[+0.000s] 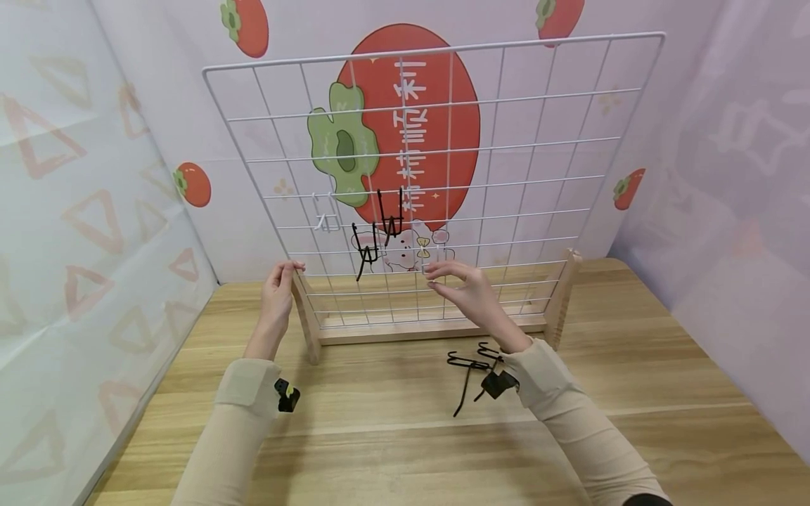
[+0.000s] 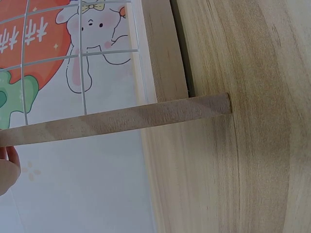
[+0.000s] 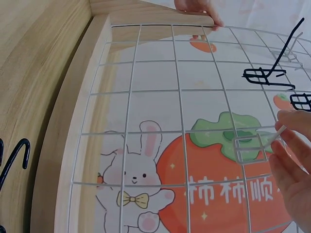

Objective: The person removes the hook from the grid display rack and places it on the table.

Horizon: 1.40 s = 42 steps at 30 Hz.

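A white wire grid panel [image 1: 519, 144] stands tilted back in a wooden stand [image 1: 430, 329]. At its left end, my left hand [image 1: 278, 292] pinches the top of the stand's side post; the left wrist view shows only part of that hand [image 2: 7, 170] beside the post [image 2: 116, 119]. My right hand [image 1: 468, 292] holds a white hook [image 3: 250, 149] by its prong between thumb and fingers, against the front of the grid's lower middle. Another white hook [image 1: 325, 222] hangs at the grid's left. Two black hooks, one lower [image 1: 367, 254] and one higher [image 1: 391, 223], hang between them.
On the wooden table [image 1: 380, 436], black hooks [image 1: 465, 363] lie beneath my right forearm. A printed backdrop [image 1: 557, 77] with persimmon and rabbit drawings stands behind the grid. Patterned sheets [image 1: 50, 295] rise at the table's left and right sides.
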Tool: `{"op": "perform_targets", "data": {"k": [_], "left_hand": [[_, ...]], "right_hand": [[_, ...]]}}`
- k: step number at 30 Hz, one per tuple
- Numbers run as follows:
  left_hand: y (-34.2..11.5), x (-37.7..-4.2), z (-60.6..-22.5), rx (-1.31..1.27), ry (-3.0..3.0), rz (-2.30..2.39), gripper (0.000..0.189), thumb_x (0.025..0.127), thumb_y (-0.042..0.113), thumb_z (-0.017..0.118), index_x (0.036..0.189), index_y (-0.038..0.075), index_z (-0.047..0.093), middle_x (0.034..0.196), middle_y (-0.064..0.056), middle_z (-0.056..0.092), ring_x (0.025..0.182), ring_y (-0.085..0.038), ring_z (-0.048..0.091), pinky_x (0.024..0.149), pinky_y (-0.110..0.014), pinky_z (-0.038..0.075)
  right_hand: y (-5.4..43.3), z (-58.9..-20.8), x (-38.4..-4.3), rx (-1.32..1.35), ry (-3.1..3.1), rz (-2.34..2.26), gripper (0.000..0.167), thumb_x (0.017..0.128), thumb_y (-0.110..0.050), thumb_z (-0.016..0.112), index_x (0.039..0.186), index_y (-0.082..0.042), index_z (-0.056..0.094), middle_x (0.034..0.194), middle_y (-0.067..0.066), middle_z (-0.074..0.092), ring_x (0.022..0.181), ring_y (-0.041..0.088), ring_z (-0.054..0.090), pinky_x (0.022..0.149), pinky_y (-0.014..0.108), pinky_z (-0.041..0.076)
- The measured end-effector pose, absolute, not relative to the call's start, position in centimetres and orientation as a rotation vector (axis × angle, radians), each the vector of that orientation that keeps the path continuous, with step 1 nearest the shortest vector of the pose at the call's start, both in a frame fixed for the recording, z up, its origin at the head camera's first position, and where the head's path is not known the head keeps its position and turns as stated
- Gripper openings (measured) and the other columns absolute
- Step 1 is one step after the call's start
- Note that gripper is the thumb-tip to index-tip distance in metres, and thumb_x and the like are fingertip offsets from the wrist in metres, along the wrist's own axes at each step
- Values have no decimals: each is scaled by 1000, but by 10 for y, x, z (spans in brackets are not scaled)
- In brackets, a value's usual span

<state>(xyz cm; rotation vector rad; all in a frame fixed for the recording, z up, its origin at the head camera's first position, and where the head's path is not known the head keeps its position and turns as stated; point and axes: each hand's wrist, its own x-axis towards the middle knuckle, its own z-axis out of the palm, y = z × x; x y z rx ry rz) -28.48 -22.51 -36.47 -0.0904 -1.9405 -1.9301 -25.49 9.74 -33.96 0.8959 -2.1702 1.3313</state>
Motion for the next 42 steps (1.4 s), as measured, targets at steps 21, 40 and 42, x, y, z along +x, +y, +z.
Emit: {"op": "perform_targets", "data": {"k": [21, 40, 42], "left_hand": [[-225, -285, -364, -80, -1953, -1941, 19, 93, 30, 40, 87, 16, 52, 93, 7, 53, 105, -7, 41, 98, -23, 25], [-225, -286, -364, -86, -1930, -1930, 18, 94, 26, 41, 84, 18, 54, 91, 8, 56, 102, -6, 43, 97, -21, 27], [-225, -286, -363, -82, -1930, -1940, 18, 94, 25, 41, 85, 18, 54, 92, 7, 56, 103, -6, 43, 97, -21, 27]], "right_hand": [[91, -317, -235, 860, -2132, 1420, 11, 78, 7, 61, 88, 7, 64, 95, 19, 63, 95, 29, 58, 86, 36, 45], [88, -303, -229, 886, -2084, 1456, 10, 79, 9, 59, 89, 9, 62, 90, 21, 62, 86, 30, 59, 80, 25, 48], [88, -302, -230, 896, -2069, 1460, 10, 79, 10, 59, 88, 10, 62, 90, 22, 62, 86, 30, 59, 79, 26, 48]]}}
